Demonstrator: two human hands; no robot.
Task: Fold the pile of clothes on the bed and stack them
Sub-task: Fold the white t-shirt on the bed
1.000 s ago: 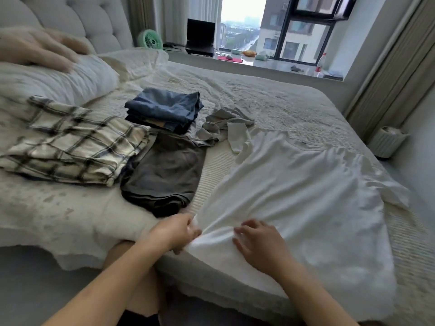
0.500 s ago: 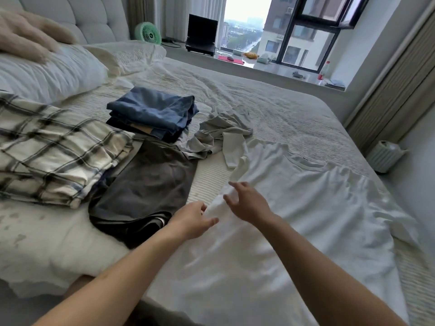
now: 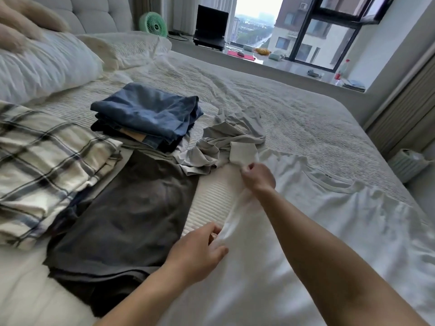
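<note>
A white T-shirt (image 3: 329, 231) lies spread flat on the bed (image 3: 294, 114), collar toward the window. My right hand (image 3: 257, 176) pinches its left sleeve near the shoulder. My left hand (image 3: 197, 251) grips the shirt's left side edge lower down. Beside the sleeve lies a crumpled light grey garment (image 3: 226, 140). To the left sit a folded dark grey garment (image 3: 131, 220), folded blue jeans (image 3: 150, 114) and a folded plaid shirt (image 3: 44, 165).
White pillows (image 3: 47, 67) and a tufted headboard (image 3: 94, 12) are at the back left. A green fan (image 3: 153, 24), a laptop (image 3: 211, 27) and small items stand on the window ledge. A ribbed white bin (image 3: 409, 163) is on the floor at right.
My right hand has moved up the shirt's left side to the sleeve and taken hold of it. My left hand now holds the side edge. The view has shifted closer over the bed.
</note>
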